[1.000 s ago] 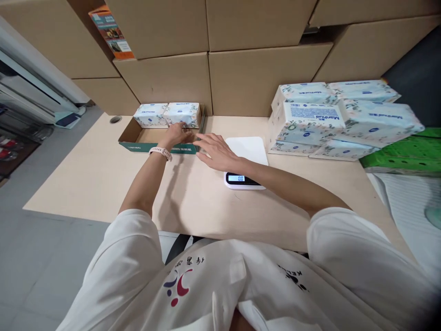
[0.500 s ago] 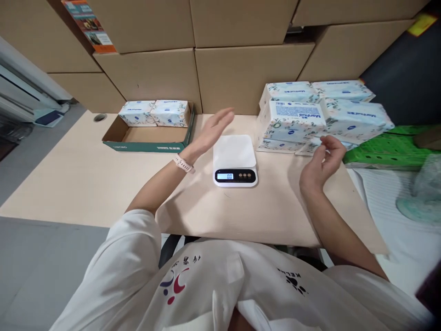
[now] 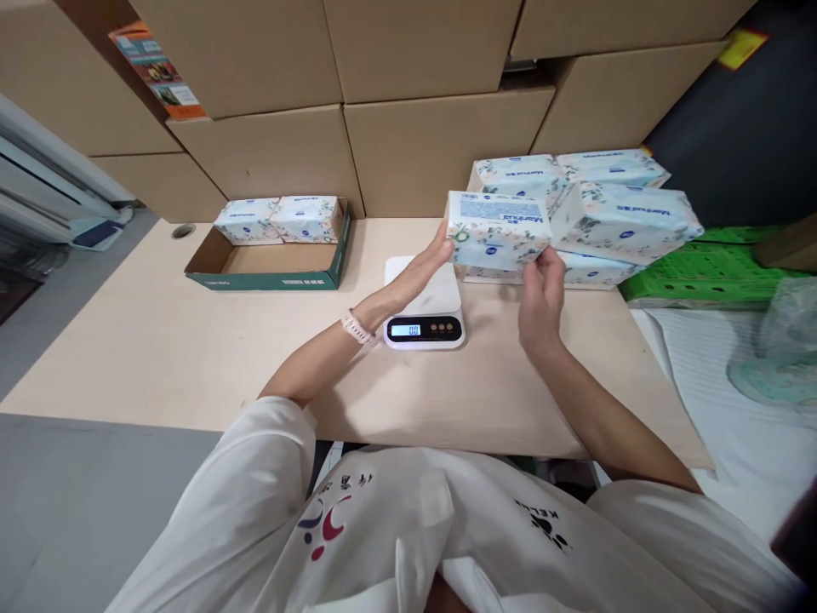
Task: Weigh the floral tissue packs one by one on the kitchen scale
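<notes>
Between my two hands is a pack of tissues (image 3: 498,230) in pale blue floral wrap, gripped at its ends. My left hand (image 3: 431,260) presses its left end, with the forearm crossing over the scale. My right hand (image 3: 542,294) closes on its lower right corner. Below and to the left lies a white digital scale (image 3: 425,332), its display reading 0.0 and its plate bearing nothing. More tissue packs (image 3: 629,221) are stacked behind and to the right of the held one.
A shallow green-sided cardboard tray (image 3: 268,279) on the left of the table (image 3: 159,358) holds two tissue packs (image 3: 306,219) along its back. Large cardboard boxes (image 3: 440,153) form a wall behind. A green plastic crate (image 3: 695,272) sits beyond the right edge.
Both hands have come in to the front tissue pack and taken hold of its ends. The pack has shifted slightly left relative to the stack. The view has moved slightly.
</notes>
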Demonstrator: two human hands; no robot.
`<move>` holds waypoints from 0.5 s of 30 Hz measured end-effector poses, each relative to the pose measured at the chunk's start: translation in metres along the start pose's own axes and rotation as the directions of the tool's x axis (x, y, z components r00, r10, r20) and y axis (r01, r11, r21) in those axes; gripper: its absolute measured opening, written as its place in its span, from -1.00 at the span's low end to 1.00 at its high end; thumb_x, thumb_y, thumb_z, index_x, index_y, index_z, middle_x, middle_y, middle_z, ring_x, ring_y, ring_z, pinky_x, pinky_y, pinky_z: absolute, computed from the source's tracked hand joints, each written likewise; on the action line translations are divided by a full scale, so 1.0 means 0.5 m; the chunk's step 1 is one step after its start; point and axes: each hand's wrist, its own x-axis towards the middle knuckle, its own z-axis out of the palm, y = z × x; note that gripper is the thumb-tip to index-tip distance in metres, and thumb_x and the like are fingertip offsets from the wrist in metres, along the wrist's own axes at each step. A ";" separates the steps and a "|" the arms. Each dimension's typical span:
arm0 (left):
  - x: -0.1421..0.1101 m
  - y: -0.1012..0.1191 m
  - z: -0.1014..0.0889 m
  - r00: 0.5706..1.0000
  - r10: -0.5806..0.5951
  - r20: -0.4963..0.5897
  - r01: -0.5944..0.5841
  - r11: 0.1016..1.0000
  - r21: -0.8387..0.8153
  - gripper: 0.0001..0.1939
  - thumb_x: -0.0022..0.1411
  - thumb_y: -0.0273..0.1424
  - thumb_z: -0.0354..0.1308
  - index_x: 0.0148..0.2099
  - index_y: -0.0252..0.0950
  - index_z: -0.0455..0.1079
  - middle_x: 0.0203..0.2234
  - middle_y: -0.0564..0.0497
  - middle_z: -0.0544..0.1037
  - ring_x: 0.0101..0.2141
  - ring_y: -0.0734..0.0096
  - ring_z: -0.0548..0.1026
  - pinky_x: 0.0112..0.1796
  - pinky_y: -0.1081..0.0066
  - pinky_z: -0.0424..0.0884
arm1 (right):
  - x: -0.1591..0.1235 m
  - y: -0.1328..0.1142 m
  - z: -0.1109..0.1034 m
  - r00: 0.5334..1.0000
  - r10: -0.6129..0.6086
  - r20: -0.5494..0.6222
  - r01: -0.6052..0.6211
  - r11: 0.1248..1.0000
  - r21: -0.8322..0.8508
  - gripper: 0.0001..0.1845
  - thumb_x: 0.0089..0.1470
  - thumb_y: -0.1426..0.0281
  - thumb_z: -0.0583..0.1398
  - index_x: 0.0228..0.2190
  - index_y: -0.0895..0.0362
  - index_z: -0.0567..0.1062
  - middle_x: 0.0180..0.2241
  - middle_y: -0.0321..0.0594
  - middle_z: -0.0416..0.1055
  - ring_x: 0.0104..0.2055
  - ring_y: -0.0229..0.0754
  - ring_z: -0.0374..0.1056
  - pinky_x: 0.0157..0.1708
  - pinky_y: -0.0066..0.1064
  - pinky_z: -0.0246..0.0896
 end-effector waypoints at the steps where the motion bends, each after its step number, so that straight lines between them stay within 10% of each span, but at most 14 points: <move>1: -0.029 0.011 -0.014 1.000 0.011 -0.014 -0.010 0.999 0.040 -0.07 0.47 0.28 -0.03 0.67 0.06 -0.14 0.63 0.24 -0.21 0.61 0.16 -0.38 0.57 0.11 -0.36 | -0.018 -0.016 0.013 0.999 0.029 0.017 -0.030 0.999 0.021 -0.39 0.38 -0.05 0.12 0.30 -0.04 0.31 0.31 -0.07 0.36 0.38 0.07 0.29 0.41 0.07 0.18; 7: -0.177 0.017 -0.072 0.990 -0.065 -0.127 0.080 0.990 0.118 -0.03 0.45 0.28 0.00 0.68 0.01 -0.18 0.64 0.17 -0.26 0.62 0.05 -0.34 0.58 0.07 -0.34 | -0.080 -0.045 0.079 0.981 0.017 0.192 -0.034 0.996 0.088 -0.34 0.31 -0.10 0.17 0.27 -0.03 0.37 0.35 -0.04 0.39 0.38 0.09 0.34 0.44 0.13 0.20; 15: -0.228 0.000 -0.060 0.931 -0.219 -0.291 0.213 0.976 -0.053 -0.18 0.38 0.09 0.29 0.54 -0.09 0.30 0.57 0.05 0.15 0.62 0.02 -0.24 0.58 0.20 -0.29 | -0.092 -0.005 0.096 0.974 0.059 0.219 -0.061 0.998 0.003 -0.38 0.31 -0.06 0.20 0.27 -0.06 0.42 0.29 -0.07 0.46 0.33 0.08 0.38 0.41 0.15 0.23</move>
